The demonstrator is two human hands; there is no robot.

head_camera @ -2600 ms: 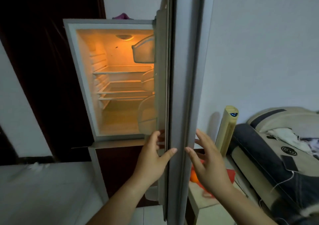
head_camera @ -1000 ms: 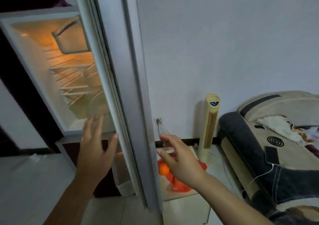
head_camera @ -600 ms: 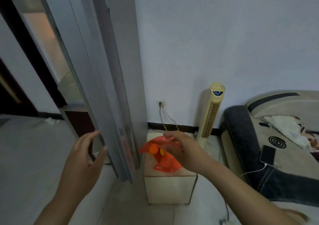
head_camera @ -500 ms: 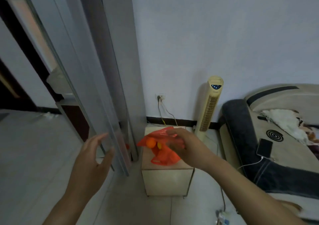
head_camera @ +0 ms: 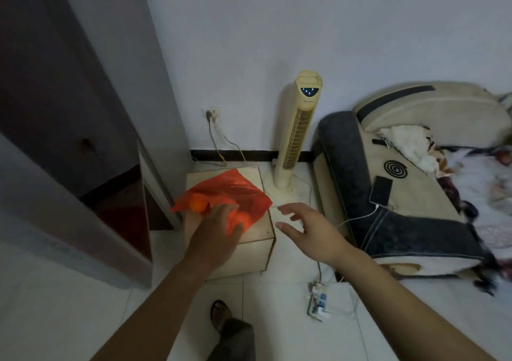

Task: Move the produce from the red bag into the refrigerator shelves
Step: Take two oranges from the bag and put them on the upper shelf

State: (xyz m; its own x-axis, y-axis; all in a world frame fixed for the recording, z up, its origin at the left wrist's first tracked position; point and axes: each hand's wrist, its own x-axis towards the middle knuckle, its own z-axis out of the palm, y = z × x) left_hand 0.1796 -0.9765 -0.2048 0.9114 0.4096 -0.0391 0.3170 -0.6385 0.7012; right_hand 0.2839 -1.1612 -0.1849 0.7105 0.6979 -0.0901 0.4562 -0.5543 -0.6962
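A red plastic bag (head_camera: 232, 191) lies on a pale wooden box (head_camera: 257, 238) beside the refrigerator. Two oranges show in it, one at the left mouth (head_camera: 198, 204) and one lower right (head_camera: 241, 218). My left hand (head_camera: 216, 236) reaches onto the bag, its fingers stretched between the two oranges and touching the plastic. My right hand (head_camera: 302, 227) hovers just right of the box with fingers spread, holding nothing. The grey refrigerator door (head_camera: 155, 105) stands open at the left; the shelves are out of view.
A cream tower fan (head_camera: 300, 127) stands behind the box by the wall socket (head_camera: 213, 111). A sofa (head_camera: 401, 194) with a charging phone (head_camera: 381, 191) fills the right side. A power strip (head_camera: 318, 302) and cables lie on the tiled floor. My foot (head_camera: 221, 313) is below.
My right hand has let go of the red bag and drawn off to the right. My left hand has left the refrigerator door and come onto the bag. The view has turned downward.
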